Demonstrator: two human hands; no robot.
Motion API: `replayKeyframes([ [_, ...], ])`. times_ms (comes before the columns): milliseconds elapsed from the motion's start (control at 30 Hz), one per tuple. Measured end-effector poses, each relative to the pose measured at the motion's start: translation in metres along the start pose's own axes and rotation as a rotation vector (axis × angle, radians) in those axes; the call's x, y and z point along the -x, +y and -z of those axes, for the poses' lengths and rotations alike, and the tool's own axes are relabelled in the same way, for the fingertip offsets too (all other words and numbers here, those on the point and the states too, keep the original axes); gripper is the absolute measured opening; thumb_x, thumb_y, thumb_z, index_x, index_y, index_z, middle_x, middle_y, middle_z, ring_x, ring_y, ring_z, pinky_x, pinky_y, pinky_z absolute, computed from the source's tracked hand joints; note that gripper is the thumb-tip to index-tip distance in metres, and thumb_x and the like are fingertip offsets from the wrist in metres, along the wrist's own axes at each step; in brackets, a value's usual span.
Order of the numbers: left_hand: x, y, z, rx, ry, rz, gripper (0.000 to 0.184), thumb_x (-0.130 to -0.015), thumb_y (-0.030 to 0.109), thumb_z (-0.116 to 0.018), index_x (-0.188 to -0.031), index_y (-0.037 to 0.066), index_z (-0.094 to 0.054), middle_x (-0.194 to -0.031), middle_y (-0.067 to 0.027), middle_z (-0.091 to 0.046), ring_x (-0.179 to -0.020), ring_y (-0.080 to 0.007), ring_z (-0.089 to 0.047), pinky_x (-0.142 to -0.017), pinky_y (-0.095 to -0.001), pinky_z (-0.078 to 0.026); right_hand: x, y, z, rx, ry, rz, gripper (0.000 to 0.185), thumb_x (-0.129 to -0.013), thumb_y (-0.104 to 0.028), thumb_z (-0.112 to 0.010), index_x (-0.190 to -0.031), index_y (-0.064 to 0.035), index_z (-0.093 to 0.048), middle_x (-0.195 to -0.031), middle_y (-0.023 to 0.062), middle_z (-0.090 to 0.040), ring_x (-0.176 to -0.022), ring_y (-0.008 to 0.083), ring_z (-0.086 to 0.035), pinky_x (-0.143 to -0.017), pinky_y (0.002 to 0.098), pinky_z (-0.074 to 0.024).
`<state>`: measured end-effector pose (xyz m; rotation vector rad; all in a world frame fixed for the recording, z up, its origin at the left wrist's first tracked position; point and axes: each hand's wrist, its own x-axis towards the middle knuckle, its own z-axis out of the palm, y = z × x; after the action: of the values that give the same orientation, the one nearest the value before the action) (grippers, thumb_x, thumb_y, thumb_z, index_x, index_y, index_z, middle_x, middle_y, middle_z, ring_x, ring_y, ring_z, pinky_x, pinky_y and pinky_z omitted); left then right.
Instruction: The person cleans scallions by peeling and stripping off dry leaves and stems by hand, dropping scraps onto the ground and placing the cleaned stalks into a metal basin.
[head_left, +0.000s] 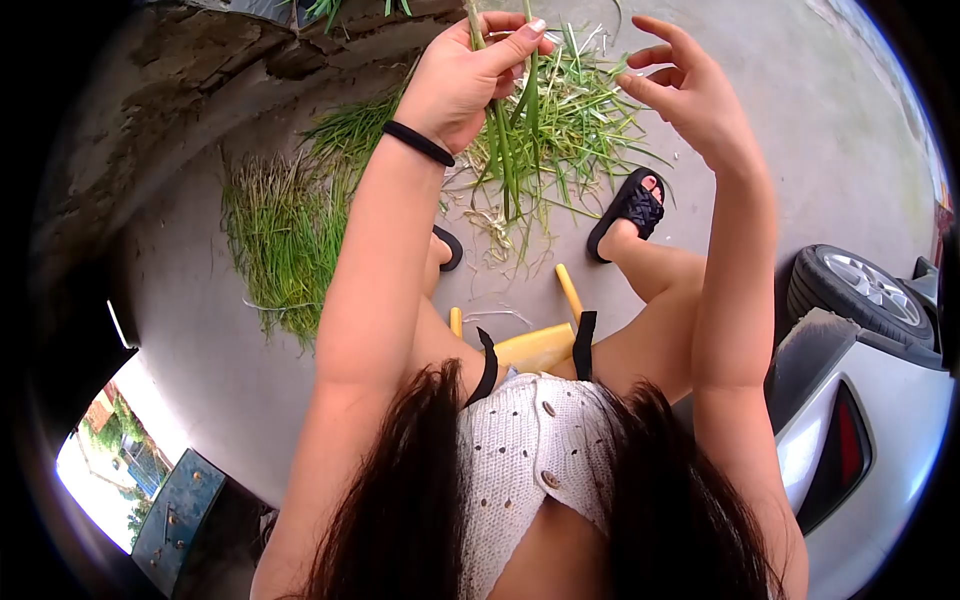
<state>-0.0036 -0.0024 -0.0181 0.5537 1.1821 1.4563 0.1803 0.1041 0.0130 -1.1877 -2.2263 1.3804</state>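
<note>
My left hand, with a black band at the wrist, is raised at the top middle. Thumb and fingers close around a few long green leafy stalks. Their leaves hang down below the hand. Off to the right, my right hand is held up with its fingers apart and curved, and I see nothing in it. A loose heap of green leaves and pale trimmings lies on the ground beneath both hands. To the left, a thicker bundle of thin green stalks lies more neatly side by side.
A yellow stool stands between my legs. My sandalled foot is just right of the heap. A car wheel and silver bodywork are at the right. A rough stone-like edge runs along the upper left.
</note>
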Motion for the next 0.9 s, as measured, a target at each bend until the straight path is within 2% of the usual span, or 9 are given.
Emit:
replayKeyframes([
  [33, -0.001, 0.001, 0.0, 0.0, 0.014, -0.009, 0.015, -0.086, 0.017, -0.06, -0.093, 0.005, -0.056, -0.086, -0.002, -0.061, -0.056, -0.0018, -0.04, -0.047, -0.0175, -0.029, -0.002, 0.005, -0.005, -0.101, -0.06, 0.003, 0.034, -0.085, -0.019, -0.058, -0.115, -0.0044, -0.055, -0.09, 0.0037, -0.061, -0.08, 0.008, -0.056, -0.065, 0.0221, -0.0445],
  [67, -0.002, 0.004, -0.002, 0.044, 0.067, 0.08, 0.018, -0.087, 0.018, -0.058, -0.097, 0.003, -0.055, -0.079, -0.002, -0.06, -0.052, -0.0049, -0.044, -0.045, -0.0211, -0.036, -0.005, 0.007, -0.013, -0.201, -0.12, 0.004, 0.032, -0.086, -0.019, -0.055, -0.114, -0.0034, -0.056, -0.091, 0.0053, -0.063, -0.081, 0.0093, -0.057, -0.066, 0.0235, -0.0455],
  [167, -0.002, 0.005, -0.002, 0.088, 0.036, 0.093, 0.012, -0.087, 0.012, -0.057, -0.095, 0.004, -0.057, -0.076, 0.0006, -0.06, -0.051, -0.001, -0.044, -0.046, -0.0138, -0.033, -0.007, 0.005, -0.033, -0.446, -0.283, 0.006, 0.033, -0.092, -0.024, -0.047, -0.113, -0.0002, -0.055, -0.097, 0.008, -0.064, -0.085, 0.0117, -0.059, -0.074, 0.0245, -0.0453],
  [233, -0.001, 0.005, -0.001, 0.085, 0.023, 0.086, 0.013, -0.087, 0.013, -0.057, -0.095, 0.003, -0.057, -0.073, 0.0006, -0.059, -0.049, -0.0013, -0.042, -0.045, -0.0146, -0.032, 0.0, -0.005, -0.043, -0.63, -0.342, -0.029, 0.034, -0.093, -0.026, -0.046, -0.112, 0.001, -0.055, -0.096, 0.0082, -0.064, -0.086, 0.0122, -0.059, -0.076, 0.0242, -0.045],
  [367, -0.004, 0.007, 0.011, 0.043, 0.061, 0.042, 0.013, -0.087, 0.014, -0.057, -0.094, 0.003, -0.057, -0.073, -0.0005, -0.06, -0.048, -0.0017, -0.039, -0.043, -0.0157, -0.031, 0.0, -0.004, -0.041, -0.799, -0.471, -0.137, 0.032, -0.094, -0.025, -0.043, -0.109, 0.0009, -0.057, -0.079, 0.003, -0.061, -0.076, 0.01, -0.057, -0.077, 0.0236, -0.045],
  [400, -0.003, 0.009, 0.015, 0.023, 0.086, 0.027, 0.013, -0.087, 0.014, -0.057, -0.093, 0.003, -0.057, -0.074, -0.0011, -0.06, -0.048, -0.0017, -0.038, -0.042, -0.0158, -0.03, 0.001, -0.007, -0.037, -0.819, -0.474, -0.187, 0.031, -0.094, -0.023, -0.043, -0.107, 0.0007, -0.058, -0.073, 0.0003, -0.058, -0.07, 0.0086, -0.055, -0.072, 0.0227, -0.0461],
  [600, -0.004, 0.025, 0.037, 0.11, 0.36, -0.089, 0.01, -0.088, 0.017, -0.057, -0.088, 0.007, -0.055, -0.083, -0.002, -0.062, -0.05, -0.0019, -0.038, -0.04, -0.0152, -0.028, 0.002, -0.008, -0.028, -0.719, -0.571, -0.307, 0.033, -0.093, -0.018, -0.041, -0.115, 0.0046, -0.052, -0.074, -0.0004, -0.056, -0.063, 0.0064, -0.049, -0.051, 0.0193, -0.0375],
  [733, -0.005, 0.028, 0.046, 0.152, 0.36, -0.122, 0.009, -0.088, 0.017, -0.056, -0.089, 0.008, -0.055, -0.083, -0.0017, -0.061, -0.05, -0.0019, -0.038, -0.041, -0.0152, -0.028, 0.002, -0.008, -0.031, -0.728, -0.569, -0.319, 0.033, -0.093, -0.019, -0.042, -0.114, 0.0047, -0.053, -0.075, 0.0007, -0.058, -0.061, 0.005, -0.049, -0.044, 0.0175, -0.0317],
  [900, -0.002, 0.031, 0.043, 0.129, 0.348, -0.116, 0.009, -0.088, 0.016, -0.056, -0.089, 0.008, -0.055, -0.083, -0.0015, -0.061, -0.051, -0.0016, -0.038, -0.041, -0.0151, -0.028, 0.004, -0.008, -0.03, -0.753, -0.52, -0.322, 0.028, -0.092, -0.016, -0.044, -0.112, 0.002, -0.052, -0.075, 0.0047, -0.059, -0.058, 0.0059, -0.05, -0.043, 0.0174, -0.0337],
])
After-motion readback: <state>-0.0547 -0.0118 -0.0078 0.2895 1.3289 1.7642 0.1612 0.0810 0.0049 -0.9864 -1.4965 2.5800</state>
